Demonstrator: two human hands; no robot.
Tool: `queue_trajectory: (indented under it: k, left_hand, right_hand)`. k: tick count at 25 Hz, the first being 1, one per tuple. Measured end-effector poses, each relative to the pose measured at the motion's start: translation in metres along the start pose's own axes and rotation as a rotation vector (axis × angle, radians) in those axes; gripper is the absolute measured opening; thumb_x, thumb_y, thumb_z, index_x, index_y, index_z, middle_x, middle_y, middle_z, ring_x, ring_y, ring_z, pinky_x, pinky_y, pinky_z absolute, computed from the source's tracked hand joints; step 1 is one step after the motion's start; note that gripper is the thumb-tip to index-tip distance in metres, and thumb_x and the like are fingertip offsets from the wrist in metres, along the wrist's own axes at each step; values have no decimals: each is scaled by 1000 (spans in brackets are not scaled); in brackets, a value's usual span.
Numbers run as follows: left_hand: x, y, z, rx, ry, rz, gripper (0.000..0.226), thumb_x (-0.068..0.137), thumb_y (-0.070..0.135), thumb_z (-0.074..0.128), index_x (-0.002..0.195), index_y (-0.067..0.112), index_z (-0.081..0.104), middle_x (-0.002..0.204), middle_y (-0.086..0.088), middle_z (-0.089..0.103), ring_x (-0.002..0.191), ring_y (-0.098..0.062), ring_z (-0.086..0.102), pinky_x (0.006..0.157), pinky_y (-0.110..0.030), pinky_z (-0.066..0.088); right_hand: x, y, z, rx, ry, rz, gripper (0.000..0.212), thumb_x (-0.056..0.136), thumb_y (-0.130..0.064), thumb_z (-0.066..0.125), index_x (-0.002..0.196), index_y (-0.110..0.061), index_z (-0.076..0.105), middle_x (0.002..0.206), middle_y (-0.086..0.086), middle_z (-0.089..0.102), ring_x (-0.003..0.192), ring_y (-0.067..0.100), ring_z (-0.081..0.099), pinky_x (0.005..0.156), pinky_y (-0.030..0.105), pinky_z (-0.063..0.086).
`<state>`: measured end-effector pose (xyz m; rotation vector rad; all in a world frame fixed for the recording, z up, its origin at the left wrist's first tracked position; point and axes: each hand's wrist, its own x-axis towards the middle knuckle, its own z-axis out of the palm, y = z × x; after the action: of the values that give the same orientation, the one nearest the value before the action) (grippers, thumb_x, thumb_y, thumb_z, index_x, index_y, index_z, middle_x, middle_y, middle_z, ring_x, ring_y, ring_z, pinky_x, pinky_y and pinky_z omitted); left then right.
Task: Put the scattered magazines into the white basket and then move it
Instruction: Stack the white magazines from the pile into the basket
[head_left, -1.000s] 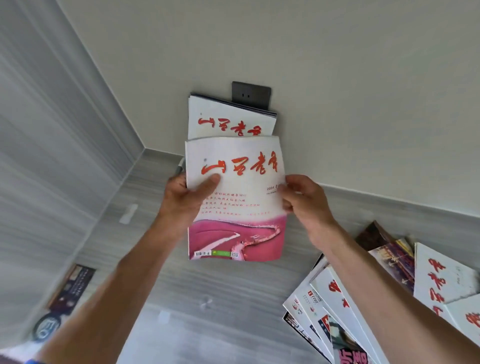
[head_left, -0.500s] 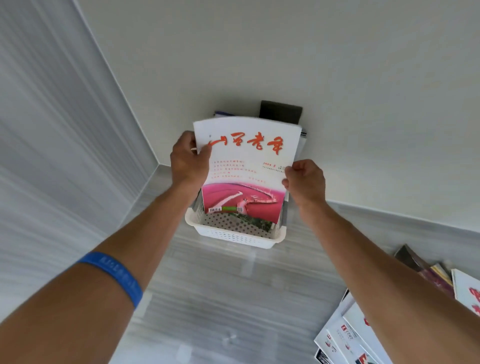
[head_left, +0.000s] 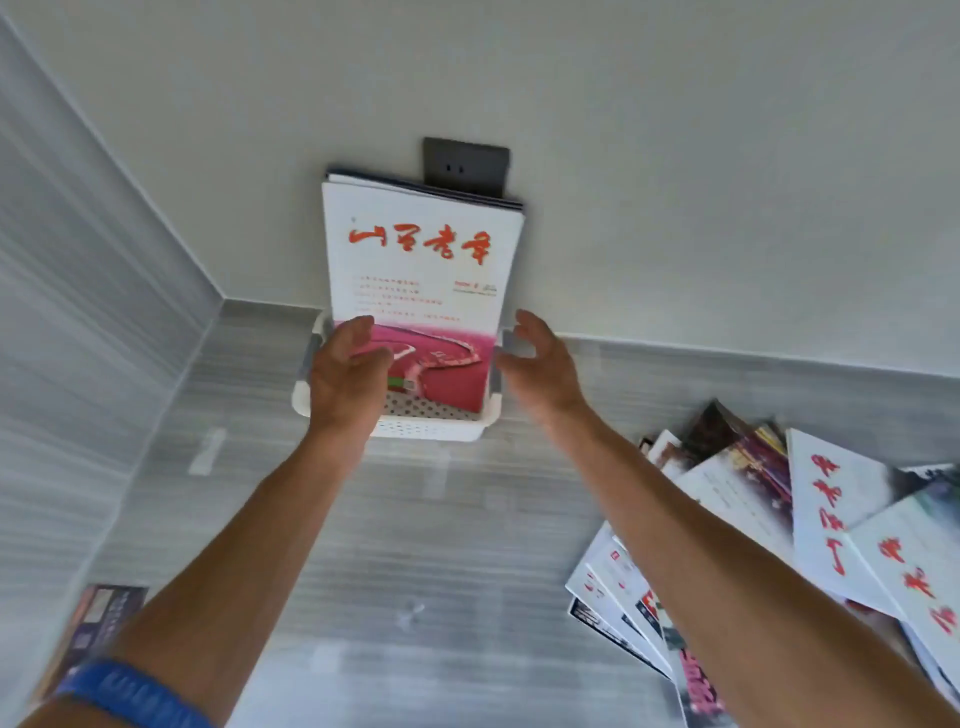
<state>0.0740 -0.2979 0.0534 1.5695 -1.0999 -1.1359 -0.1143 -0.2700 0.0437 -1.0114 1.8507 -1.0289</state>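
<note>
A blue band (head_left: 132, 693) is circling the left wrist at 7 o'clock. Glossy loose magazines (head_left: 810, 525) are fanning over the streaked grey floor (head_left: 415, 545) at 4 o'clock, with one dark magazine (head_left: 98, 618) lying at 8 o'clock. Toward 12 o'clock, the left hand (head_left: 348, 379) is resting relaxed fingers on the white-and-pink cover (head_left: 423, 291). The right hand (head_left: 540, 364) is hovering just beside it, fingers released. The perforated plastic basket (head_left: 431, 423) is holding flat magazines upright against the matte wall (head_left: 675, 182), below a dark rectangular socket (head_left: 466, 166).
</note>
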Motion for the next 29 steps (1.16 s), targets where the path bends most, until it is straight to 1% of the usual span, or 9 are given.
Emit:
queue_trajectory:
  k: [3,7,10,13,16,19,22,26,29]
  left_hand:
    - [-83,-39,39,-15,-204,-31,31,84,-1,63,102,22,71,90,17,71,73,14,63,68,-10,48]
    - [-151,-71,108,90,-433,-53,32,86,-7,59,99,20,70,95,2,72,82,2,65,69,-2,44]
    - [-180,-78,154,168,-553,-70,34,86,0,60,87,32,70,88,13,72,77,5,66,65,-6,46]
    - [-199,-84,180,183,-612,-107,35,86,4,58,88,36,71,89,12,73,71,11,65,50,-4,44]
    - [-211,-89,192,213,-642,-123,28,89,9,61,88,35,72,89,14,73,74,10,67,51,-5,44]
    - [-220,-85,202,232,-558,-116,29,88,5,60,88,31,72,90,12,73,69,2,67,50,-8,44]
    - [-219,-84,196,282,-346,-130,32,83,-2,55,97,22,70,98,3,73,81,-16,66,65,-25,51]
    - [-209,-89,163,380,-216,-142,34,83,-1,55,108,17,68,111,-3,69,98,-26,64,80,-36,52]
    - [-202,-92,145,362,-131,-204,34,83,-2,54,106,17,69,112,-6,68,97,-30,64,79,-38,52]
  right_hand:
    - [-72,76,-40,-153,-28,-15,45,86,-8,60,130,-19,56,131,-2,62,95,13,68,85,20,49]
    - [-128,161,-133,-519,130,-139,39,84,-5,62,122,-13,60,123,4,66,107,24,63,97,25,45]
    - [-128,205,-219,-793,271,84,66,82,-10,66,142,-18,40,148,7,46,134,27,43,111,43,38]
    - [-124,233,-272,-1081,35,442,88,86,-26,67,152,-10,12,162,14,16,147,31,21,119,49,24]
    - [-133,238,-270,-1178,-54,312,87,80,-36,72,146,-8,22,149,12,38,129,27,48,106,43,42]
    - [-152,226,-231,-1010,-53,157,78,76,-24,70,142,-20,29,143,0,48,117,24,54,97,45,45]
    - [-154,205,-178,-815,-185,-22,77,73,-16,61,142,-32,32,141,-9,54,128,25,45,105,53,33]
    - [-150,199,-162,-1005,-514,-178,80,83,-23,64,149,-34,19,164,-8,10,150,35,-1,112,70,7]
    - [-149,195,-151,-1223,-507,-257,69,93,-31,53,150,-21,16,164,5,11,144,51,16,102,64,37]
